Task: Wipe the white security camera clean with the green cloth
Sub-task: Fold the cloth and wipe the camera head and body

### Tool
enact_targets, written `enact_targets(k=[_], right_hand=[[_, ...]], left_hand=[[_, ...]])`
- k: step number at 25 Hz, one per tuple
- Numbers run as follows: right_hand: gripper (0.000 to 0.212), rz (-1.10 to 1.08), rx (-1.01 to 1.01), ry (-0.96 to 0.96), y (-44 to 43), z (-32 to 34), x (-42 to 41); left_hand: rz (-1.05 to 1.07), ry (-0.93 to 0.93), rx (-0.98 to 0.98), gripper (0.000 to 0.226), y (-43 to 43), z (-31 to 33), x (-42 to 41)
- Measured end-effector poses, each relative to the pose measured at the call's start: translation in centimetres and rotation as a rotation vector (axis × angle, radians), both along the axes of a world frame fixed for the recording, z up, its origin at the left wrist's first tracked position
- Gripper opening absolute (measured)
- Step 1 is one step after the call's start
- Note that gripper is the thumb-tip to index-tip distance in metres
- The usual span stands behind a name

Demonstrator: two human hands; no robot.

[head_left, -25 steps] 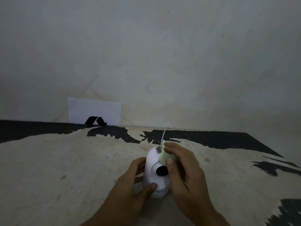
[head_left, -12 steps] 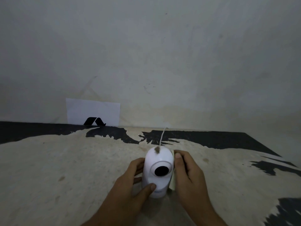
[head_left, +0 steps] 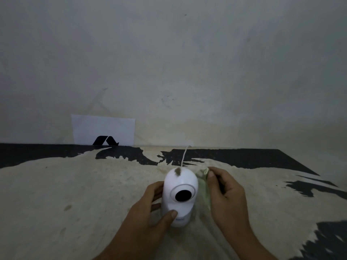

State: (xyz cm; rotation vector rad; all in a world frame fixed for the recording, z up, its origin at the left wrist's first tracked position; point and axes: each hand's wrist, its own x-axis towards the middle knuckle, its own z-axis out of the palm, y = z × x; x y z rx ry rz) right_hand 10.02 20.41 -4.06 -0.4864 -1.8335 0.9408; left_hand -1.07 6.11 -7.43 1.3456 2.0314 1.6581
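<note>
The white security camera [head_left: 179, 196] is gripped by the left hand [head_left: 150, 207], the green cloth [head_left: 203, 186] pinched in the right hand [head_left: 228, 196]; its brown top smudge [head_left: 177, 172] risks being missed.

view: head-worn, single | aim: forward and down over the surface [head_left: 56, 194] toward the wall [head_left: 169, 62] | range: close above both hands | overlap: none
</note>
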Motion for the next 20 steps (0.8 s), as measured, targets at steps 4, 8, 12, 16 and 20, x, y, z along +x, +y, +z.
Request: enact_targets(k=[4, 8, 12, 16, 20], right_hand=[[0.014, -0.020, 0.213, 0.180, -1.0, 1.4, 0.6], [0.013, 0.135, 0.196, 0.223, -3.6, 1.6, 0.8], [0.013, 0.253, 0.198, 0.189, -5.4, 1.2, 0.5], [0.017, 0.285, 0.160, 0.169, -6.1, 1.2, 0.6], [0.022, 0.260, 0.204, 0.145, -6.5, 1.2, 1.0]], left_hand=[[0.092, 0.036, -0.027, 0.063, -0.1, 0.2, 0.7], [0.312, 0.192, 0.196, 0.048, -1.1, 1.2, 1.6], [0.351, 0.247, 0.333, 0.027, -1.8, 2.3, 2.0], [0.219, 0.154, 0.381, 0.027, -2.1, 2.9, 3.1], [0.169, 0.097, 0.423, 0.028, -2.5, 3.0, 3.6]])
